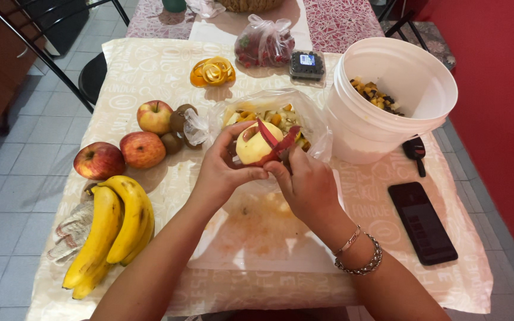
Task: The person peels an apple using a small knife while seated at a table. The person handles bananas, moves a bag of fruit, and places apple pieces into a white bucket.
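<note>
The left hand [224, 169] cups a half-peeled round red apple [255, 144], fingers curled round it to steady it over the clear plastic scrap bag [269, 110]. The right hand [304, 184] pinches a blade (mostly hidden) beneath the red peel strip [277, 142], beside its thumb.

A single head-worn camera looks steeply down and forward over the table [150, 71], from the person's seat at its near edge. The white bucket [387, 113] sits right of centre; the view reaches left of it to tiled floor, beyond it to the far tabletop, close enough that forearms fill the bottom edge.
</note>
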